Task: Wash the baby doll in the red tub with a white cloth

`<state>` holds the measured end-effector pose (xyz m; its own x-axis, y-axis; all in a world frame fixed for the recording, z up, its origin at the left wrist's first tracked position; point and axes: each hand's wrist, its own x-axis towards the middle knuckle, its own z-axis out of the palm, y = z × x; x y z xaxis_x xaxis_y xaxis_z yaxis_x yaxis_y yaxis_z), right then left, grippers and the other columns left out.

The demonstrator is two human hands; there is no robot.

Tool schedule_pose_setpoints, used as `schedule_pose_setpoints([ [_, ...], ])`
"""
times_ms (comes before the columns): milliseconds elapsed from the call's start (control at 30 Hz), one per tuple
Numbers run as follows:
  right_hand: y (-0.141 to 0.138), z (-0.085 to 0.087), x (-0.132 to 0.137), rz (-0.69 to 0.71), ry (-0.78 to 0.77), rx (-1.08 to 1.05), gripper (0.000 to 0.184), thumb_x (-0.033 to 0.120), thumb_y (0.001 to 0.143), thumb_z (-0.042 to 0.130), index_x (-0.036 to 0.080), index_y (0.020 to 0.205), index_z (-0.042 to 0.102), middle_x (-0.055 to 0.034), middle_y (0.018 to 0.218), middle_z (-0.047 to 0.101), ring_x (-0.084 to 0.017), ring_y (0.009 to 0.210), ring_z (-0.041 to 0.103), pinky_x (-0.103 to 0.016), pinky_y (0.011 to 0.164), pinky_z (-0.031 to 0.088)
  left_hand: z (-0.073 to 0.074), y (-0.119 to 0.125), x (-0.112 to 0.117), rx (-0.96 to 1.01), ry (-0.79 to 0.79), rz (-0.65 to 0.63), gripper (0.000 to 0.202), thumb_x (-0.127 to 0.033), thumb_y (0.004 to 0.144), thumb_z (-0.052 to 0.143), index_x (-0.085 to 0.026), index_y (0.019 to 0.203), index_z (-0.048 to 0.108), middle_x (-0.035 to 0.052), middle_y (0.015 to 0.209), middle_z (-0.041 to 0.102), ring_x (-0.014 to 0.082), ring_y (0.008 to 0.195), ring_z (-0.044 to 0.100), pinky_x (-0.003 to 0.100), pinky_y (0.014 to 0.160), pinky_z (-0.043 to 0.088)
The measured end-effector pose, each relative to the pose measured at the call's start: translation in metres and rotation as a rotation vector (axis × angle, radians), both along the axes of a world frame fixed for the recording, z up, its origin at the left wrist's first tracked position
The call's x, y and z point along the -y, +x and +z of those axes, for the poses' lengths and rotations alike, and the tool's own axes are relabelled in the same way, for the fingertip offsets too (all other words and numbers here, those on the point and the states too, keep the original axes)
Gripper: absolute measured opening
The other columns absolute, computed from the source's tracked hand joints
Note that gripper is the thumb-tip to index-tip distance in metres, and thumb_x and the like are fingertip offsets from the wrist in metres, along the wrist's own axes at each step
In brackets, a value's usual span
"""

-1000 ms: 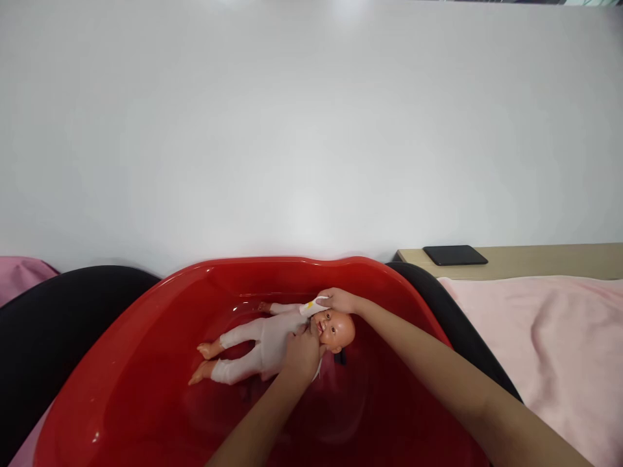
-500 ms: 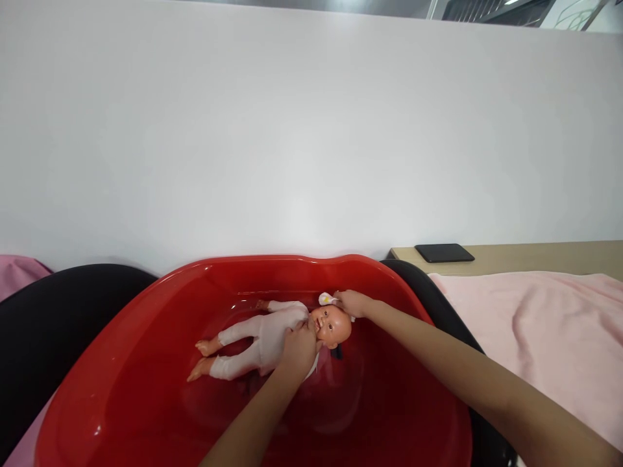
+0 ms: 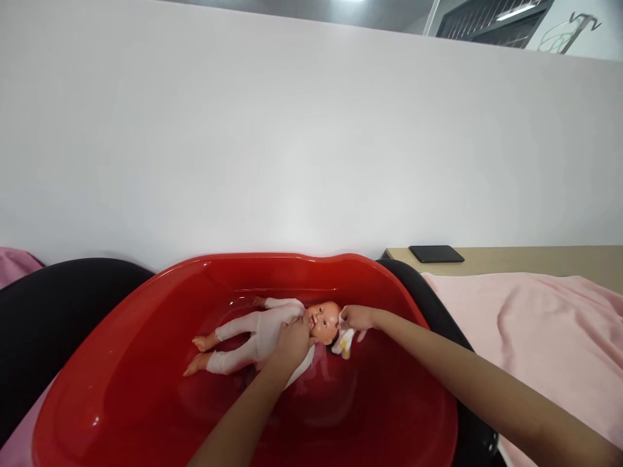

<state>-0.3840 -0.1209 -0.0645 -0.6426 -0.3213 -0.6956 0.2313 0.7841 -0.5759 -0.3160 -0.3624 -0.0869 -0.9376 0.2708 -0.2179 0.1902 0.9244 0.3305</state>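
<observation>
A baby doll point(image 3: 276, 329) in white clothes lies face up in the water of a red tub point(image 3: 73, 395), its feet to the left and its head to the right. My left hand point(image 3: 294, 340) is closed on the doll's upper chest, just below the chin. Beside the crown of the doll's head, my right hand point(image 3: 359, 318) pinches a small white cloth point(image 3: 344, 341) with yellow marks. The cloth hangs down from my fingers by the doll's head. My left forearm and hand cover part of the doll's torso.
Black padded shapes point(image 3: 73, 305) flank the tub on both sides. To the right lie a pink blanket point(image 3: 540, 337) and a wooden surface point(image 3: 525, 261) with a flat black tablet-like object point(image 3: 436, 253) on it. A white wall point(image 3: 292, 143) rises behind.
My right hand has moved down from the far side of the doll's head to its crown, taking the cloth along. My left hand keeps its place on the doll's chest.
</observation>
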Motion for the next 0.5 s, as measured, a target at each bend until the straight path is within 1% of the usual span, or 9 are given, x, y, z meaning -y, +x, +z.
schedule_pose_setpoints([
  [67,0.005,-0.006,0.004,0.04,0.003,0.063,0.027,0.035,0.084,0.086,0.013,0.095,0.074,-0.0066,0.084,0.076,-0.018,0.066,0.073,-0.03,0.067,0.066,0.001,0.0,0.002,0.011,-0.004,-0.006,0.073,-0.022,0.093,0.068,-0.018,0.163,0.048,0.0194,0.148,0.071,0.0401,0.14,0.063,0.046,0.111,0.047],
  [133,0.01,-0.013,0.01,0.066,0.037,0.056,0.024,0.029,0.08,0.087,0.013,0.092,0.074,-0.0041,0.079,0.072,-0.015,0.062,0.069,-0.026,0.063,0.062,-0.001,-0.001,0.003,0.007,-0.011,-0.007,0.073,-0.015,0.092,0.065,-0.019,0.163,0.049,0.0185,0.148,0.071,0.0384,0.139,0.064,0.044,0.11,0.047],
  [233,0.018,-0.018,0.023,0.119,0.05,0.023,0.015,0.025,0.082,0.083,0.015,0.088,0.074,-0.0023,0.081,0.07,-0.015,0.067,0.069,-0.024,0.062,0.06,-0.005,-0.002,0.006,-0.003,-0.017,-0.009,0.074,-0.011,0.091,0.059,-0.019,0.164,0.049,0.0183,0.148,0.071,0.0369,0.139,0.064,0.042,0.11,0.046],
  [300,0.022,-0.018,0.032,0.165,0.056,0.001,0.011,0.024,0.087,0.078,0.017,0.084,0.071,-0.0012,0.079,0.068,-0.017,0.07,0.071,-0.027,0.067,0.062,-0.008,-0.002,0.007,-0.001,-0.024,-0.013,0.078,-0.011,0.09,0.059,-0.018,0.167,0.046,0.0189,0.149,0.07,0.0378,0.139,0.064,0.044,0.111,0.047],
  [333,0.023,-0.017,0.036,0.186,0.075,-0.03,0.014,0.022,0.088,0.075,0.017,0.078,0.068,-0.0008,0.074,0.065,-0.019,0.072,0.071,-0.03,0.071,0.062,-0.009,-0.002,0.007,-0.002,-0.024,-0.015,0.08,-0.011,0.089,0.059,-0.018,0.168,0.045,0.0192,0.148,0.071,0.0386,0.139,0.064,0.045,0.111,0.047],
  [433,0.026,-0.015,0.044,0.258,0.157,-0.169,0.034,0.014,0.086,0.073,0.019,0.059,0.053,0.0002,0.061,0.051,-0.024,0.081,0.072,-0.036,0.089,0.06,-0.009,-0.003,0.008,-0.01,-0.007,-0.013,0.082,-0.011,0.089,0.061,-0.019,0.169,0.045,0.0187,0.144,0.072,0.0394,0.138,0.064,0.043,0.111,0.047],
  [467,0.027,-0.015,0.046,0.289,0.17,-0.206,0.038,0.013,0.086,0.074,0.02,0.057,0.05,0.0002,0.06,0.049,-0.025,0.085,0.072,-0.036,0.094,0.058,-0.008,-0.003,0.008,-0.013,-0.001,-0.011,0.081,-0.011,0.09,0.062,-0.02,0.169,0.046,0.0181,0.144,0.073,0.0389,0.138,0.064,0.042,0.11,0.046],
  [500,0.028,-0.015,0.049,0.319,0.173,-0.228,0.038,0.014,0.086,0.075,0.02,0.057,0.052,0.0,0.06,0.05,-0.025,0.088,0.071,-0.035,0.096,0.056,-0.008,-0.003,0.009,-0.012,0.001,-0.008,0.08,-0.012,0.091,0.063,-0.021,0.169,0.047,0.0174,0.144,0.073,0.0384,0.138,0.064,0.041,0.109,0.046],
])
